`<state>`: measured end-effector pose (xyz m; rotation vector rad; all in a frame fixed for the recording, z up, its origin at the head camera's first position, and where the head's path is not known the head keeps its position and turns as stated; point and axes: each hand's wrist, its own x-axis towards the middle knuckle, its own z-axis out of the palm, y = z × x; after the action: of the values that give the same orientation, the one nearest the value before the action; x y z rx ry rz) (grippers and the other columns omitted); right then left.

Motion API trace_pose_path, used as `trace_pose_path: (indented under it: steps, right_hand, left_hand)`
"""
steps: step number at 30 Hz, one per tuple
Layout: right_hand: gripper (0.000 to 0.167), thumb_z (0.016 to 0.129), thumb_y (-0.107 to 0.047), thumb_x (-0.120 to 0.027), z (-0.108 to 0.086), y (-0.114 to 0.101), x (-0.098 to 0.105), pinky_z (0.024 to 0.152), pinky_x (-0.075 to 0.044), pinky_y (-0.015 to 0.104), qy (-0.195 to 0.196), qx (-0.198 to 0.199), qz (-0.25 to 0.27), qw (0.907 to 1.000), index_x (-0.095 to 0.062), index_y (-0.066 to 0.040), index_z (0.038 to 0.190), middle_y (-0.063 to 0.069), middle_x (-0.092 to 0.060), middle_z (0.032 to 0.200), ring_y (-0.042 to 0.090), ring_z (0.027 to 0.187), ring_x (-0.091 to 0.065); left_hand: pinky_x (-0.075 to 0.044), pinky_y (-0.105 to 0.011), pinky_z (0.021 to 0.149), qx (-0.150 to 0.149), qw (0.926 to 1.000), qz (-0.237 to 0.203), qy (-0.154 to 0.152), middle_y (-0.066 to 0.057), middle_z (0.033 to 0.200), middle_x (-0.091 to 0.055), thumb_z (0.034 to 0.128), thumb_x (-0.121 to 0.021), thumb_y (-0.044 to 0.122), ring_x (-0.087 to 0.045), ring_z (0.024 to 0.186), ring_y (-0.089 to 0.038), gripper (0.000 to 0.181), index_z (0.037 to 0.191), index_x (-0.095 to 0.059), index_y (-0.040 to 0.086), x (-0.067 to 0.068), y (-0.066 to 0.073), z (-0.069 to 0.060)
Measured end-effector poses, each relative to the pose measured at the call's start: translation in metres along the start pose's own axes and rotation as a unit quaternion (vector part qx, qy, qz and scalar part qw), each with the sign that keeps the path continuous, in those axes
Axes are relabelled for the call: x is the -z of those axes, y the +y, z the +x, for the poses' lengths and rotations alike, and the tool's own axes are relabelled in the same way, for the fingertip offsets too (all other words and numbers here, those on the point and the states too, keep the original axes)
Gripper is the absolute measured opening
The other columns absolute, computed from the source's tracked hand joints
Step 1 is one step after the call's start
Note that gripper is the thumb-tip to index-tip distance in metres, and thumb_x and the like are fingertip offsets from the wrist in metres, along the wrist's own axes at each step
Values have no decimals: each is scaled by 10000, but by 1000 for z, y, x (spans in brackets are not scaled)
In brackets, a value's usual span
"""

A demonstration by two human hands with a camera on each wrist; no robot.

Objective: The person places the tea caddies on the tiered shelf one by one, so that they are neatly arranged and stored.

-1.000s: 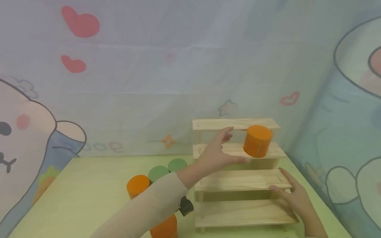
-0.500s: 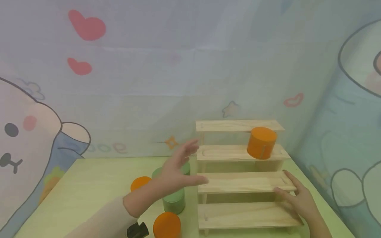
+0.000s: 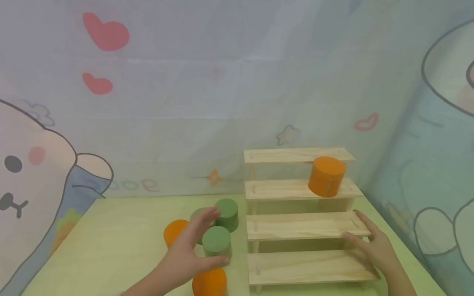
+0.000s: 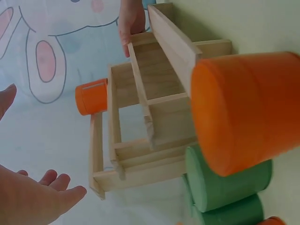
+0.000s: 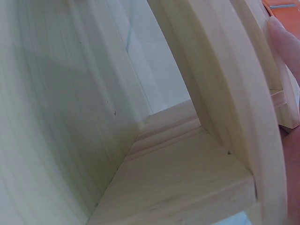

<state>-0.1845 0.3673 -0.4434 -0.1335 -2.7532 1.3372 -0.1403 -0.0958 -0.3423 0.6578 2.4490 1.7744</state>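
My left hand hovers over the left side of the table, fingers and thumb spread, nearest to a green cylindrical canister. Nothing is in its grasp. Two more green canisters stand close behind, one in plain sight, the other partly covered by my fingers. My right hand grips the right end of a tiered wooden shelf at its second step from the bottom, thumb in front. On the second step from the top, at the right, sits an orange canister.
An orange canister stands left of the green ones, partly behind my left hand. Another orange canister is at the front, large in the left wrist view. A printed cloth backdrop rises behind the pale green table.
My left hand has withdrawn from beside the orange canister on the shelf, moving left and down towards the green canisters. My right hand keeps its hold on the shelf.
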Motion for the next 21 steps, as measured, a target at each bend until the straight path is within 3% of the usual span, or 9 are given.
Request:
trace_pose_path:
  steps: [8, 12, 15, 16, 18, 21]
  right_hand:
    - [885, 910, -388, -650, -1, -3, -1, 984, -232, 754, 13, 22, 52, 10000, -92, -152, 1555, 321, -135, 1538, 628, 1320, -179]
    - [877, 914, -384, -644, -1, -3, -1, 982, -241, 750, 51, 57, 36, 10000, -93, -154, 1556, 328, -147, 1533, 622, 1319, -196]
    - [877, 915, -380, -646, -2, -2, -1, 988, -235, 747, 49, 63, 69, 9999, -92, -151, 1555, 325, -142, 1535, 614, 1328, -186]
    - [877, 915, -378, -646, -2, -2, 0, 988, -234, 747, 47, 68, 80, 9999, -92, -150, 1555, 323, -142, 1536, 612, 1330, -183]
    - [875, 918, -374, -643, -2, -3, 0, 987, -229, 752, 20, 70, 102, 9999, -89, -148, 1555, 316, -131, 1541, 614, 1332, -171]
    - [876, 921, -379, -638, -2, -3, 0, 982, -225, 758, -22, 33, 104, 9999, -80, -151, 1556, 307, -118, 1547, 624, 1326, -165]
  left_hand:
    - [-236, -617, 1102, 157, 9998, -97, 58, -43, 1491, -393, 770, -818, 193, -295, 1407, -370, 866, 1469, -309, 251, 4, -29, -20]
    - [-309, -379, 1133, 244, 9997, -32, 81, -83, 1493, -388, 774, -815, 191, -327, 1390, -367, 864, 1476, -311, 193, 7, -41, -28]
    - [-305, -196, 1091, 541, 9984, -150, 120, -72, 1493, -390, 739, -838, 195, -329, 1397, -317, 899, 1474, -320, 170, 7, -49, -32]
    - [-306, -186, 1083, 594, 9980, -200, 124, -83, 1494, -387, 732, -842, 190, -328, 1396, -323, 911, 1475, -317, 154, 6, -52, -34]
    - [-310, -200, 1080, 742, 9967, -322, 89, -92, 1499, -380, 726, -841, 182, -316, 1401, -332, 919, 1475, -311, 141, 6, -57, -36]
    - [-308, -373, 1114, 761, 9960, -476, -38, -158, 1497, -368, 739, -826, 155, -295, 1386, -424, 905, 1471, -299, 101, 5, -68, -39]
